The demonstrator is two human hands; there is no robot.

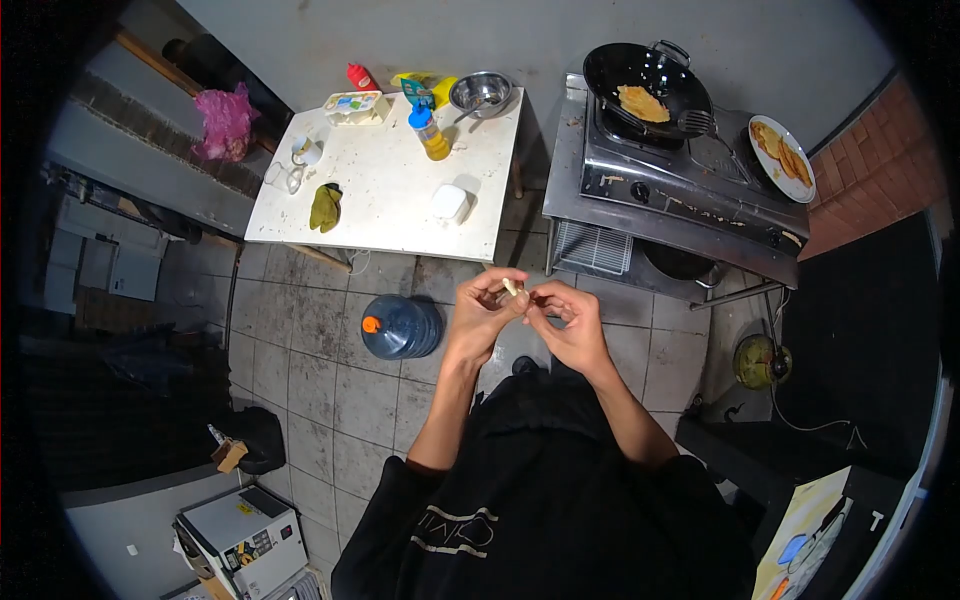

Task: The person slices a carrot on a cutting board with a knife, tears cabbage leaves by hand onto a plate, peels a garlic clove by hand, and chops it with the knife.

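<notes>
Head view: fingers (pixel 519 300) pinching small pale piece (pixel 512 287) above grey tiled floor (pixel 380 410); white table (pixel 390 190), stove (pixel 680 175) beyond.

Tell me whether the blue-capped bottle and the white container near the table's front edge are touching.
Apart. The head view shows bare white tabletop between the blue-capped bottle and the white container.

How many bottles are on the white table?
2: the red squeeze bottle at the back edge and the blue-capped bottle near the metal bowl. Others may be hidden behind the yellow bag.
</notes>
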